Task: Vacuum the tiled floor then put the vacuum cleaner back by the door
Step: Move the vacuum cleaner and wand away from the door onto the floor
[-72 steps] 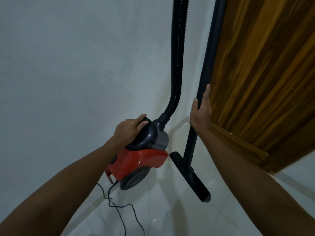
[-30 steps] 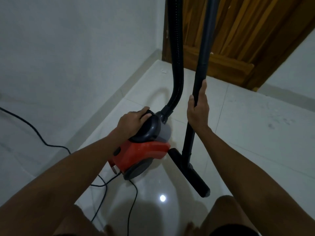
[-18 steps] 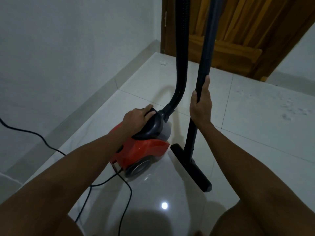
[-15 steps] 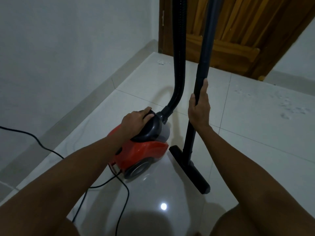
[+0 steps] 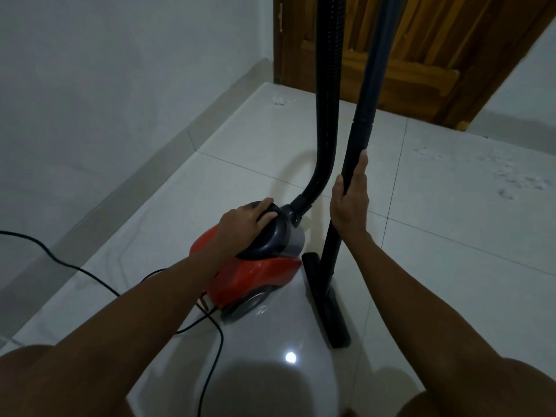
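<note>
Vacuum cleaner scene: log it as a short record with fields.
left hand: gripping the dark top handle of the red vacuum cleaner
right hand: gripping the black wand, held upright
floor nozzle: on the tiled floor, beside the cleaner
hose: rises out of frame
power cord: trails left
wooden door: behind

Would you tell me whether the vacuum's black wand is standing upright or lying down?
Upright: the black wand rises near-vertically from its floor nozzle, gripped by the right hand.

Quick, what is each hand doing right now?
Left hand: closed on the vacuum cleaner top handle.
Right hand: closed around the wand.
</note>
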